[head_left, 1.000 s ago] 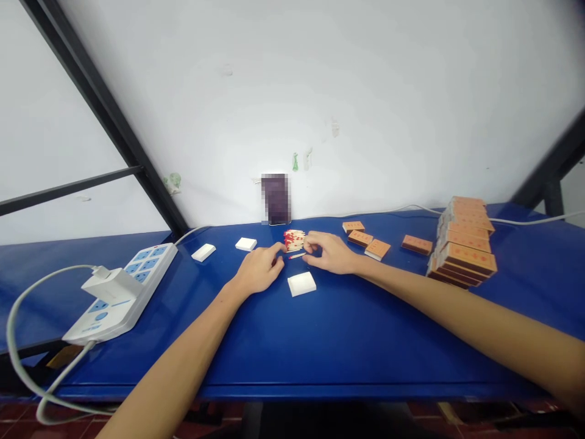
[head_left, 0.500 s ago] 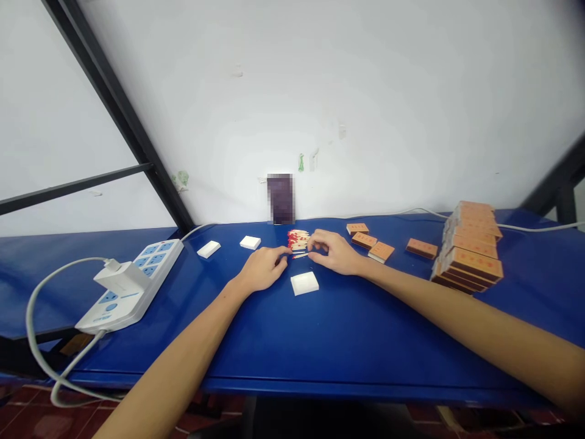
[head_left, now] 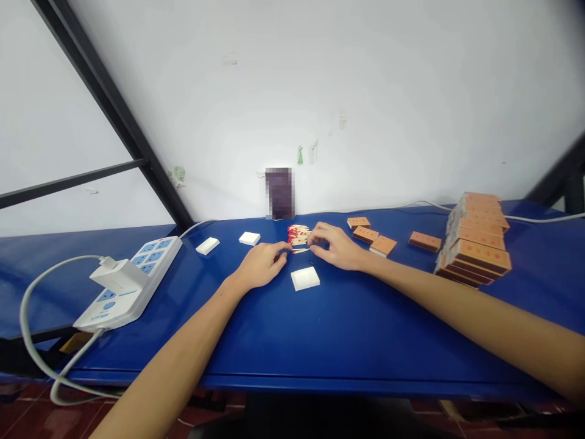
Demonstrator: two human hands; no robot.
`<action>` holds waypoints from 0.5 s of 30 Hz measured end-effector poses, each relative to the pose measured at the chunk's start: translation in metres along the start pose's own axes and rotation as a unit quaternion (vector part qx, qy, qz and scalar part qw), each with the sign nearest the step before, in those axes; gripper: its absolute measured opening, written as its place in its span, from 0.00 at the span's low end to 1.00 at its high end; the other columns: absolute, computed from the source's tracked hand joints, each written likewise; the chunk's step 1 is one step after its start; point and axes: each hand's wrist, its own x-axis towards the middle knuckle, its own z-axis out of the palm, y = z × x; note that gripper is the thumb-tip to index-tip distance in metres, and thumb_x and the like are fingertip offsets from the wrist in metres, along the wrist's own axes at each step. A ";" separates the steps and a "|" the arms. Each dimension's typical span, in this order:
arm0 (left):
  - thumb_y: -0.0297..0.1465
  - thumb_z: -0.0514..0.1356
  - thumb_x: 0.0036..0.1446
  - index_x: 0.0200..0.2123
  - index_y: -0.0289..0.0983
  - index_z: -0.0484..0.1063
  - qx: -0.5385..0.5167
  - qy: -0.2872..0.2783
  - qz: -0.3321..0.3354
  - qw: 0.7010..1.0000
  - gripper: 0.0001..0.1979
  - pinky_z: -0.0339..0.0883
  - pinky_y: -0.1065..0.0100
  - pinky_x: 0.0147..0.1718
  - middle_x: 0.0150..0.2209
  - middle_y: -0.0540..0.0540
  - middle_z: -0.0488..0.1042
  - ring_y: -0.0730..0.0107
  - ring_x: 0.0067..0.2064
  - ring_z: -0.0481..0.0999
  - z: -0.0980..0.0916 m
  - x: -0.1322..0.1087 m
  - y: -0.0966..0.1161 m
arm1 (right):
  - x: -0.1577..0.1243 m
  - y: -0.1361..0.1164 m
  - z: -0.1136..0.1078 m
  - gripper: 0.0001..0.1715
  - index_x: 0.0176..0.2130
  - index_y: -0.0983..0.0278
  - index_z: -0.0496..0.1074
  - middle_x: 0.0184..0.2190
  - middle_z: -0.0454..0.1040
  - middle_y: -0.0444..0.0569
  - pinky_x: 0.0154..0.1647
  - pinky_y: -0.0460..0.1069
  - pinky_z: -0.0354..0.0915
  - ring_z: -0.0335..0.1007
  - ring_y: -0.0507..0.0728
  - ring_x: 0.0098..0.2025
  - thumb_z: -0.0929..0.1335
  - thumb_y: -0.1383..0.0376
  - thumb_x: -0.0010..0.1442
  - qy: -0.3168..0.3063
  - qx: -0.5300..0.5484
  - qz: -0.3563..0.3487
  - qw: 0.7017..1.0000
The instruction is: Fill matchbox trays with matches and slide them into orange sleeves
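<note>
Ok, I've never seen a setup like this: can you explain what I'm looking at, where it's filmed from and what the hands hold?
There's no machine: these are a person's bare hands, the left hand and the right hand. One camera, worn on the head, looks forward and down. Between the hands lies a pile of red-tipped matches on a blue table. The fingers reach the pile's two sides; whether they grip any match is too small to tell. A white tray lies nearer the wearer, with two more white trays off to the left. On the right are four loose matchboxes and a stack of matchboxes. At far left is a power strip with a white plug in it.
</note>
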 end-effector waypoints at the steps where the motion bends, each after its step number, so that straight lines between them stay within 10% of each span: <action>1: 0.33 0.50 0.67 0.52 0.40 0.74 -0.001 0.000 0.000 1.000 0.17 0.59 0.67 0.32 0.28 0.48 0.76 0.67 0.29 0.73 0.000 0.000 0.000 | -0.001 -0.001 -0.001 0.04 0.35 0.63 0.71 0.35 0.65 0.46 0.39 0.49 0.59 0.63 0.53 0.35 0.65 0.67 0.61 0.004 0.006 -0.005 1.000; 15: 0.33 0.51 0.66 0.53 0.39 0.74 -0.018 -0.009 -0.007 1.000 0.18 0.60 0.67 0.33 0.30 0.47 0.78 0.65 0.31 0.74 0.001 0.001 -0.003 | 0.000 0.000 0.007 0.07 0.35 0.63 0.76 0.31 0.71 0.45 0.34 0.47 0.55 0.63 0.52 0.30 0.67 0.67 0.58 -0.023 -0.122 0.016 0.992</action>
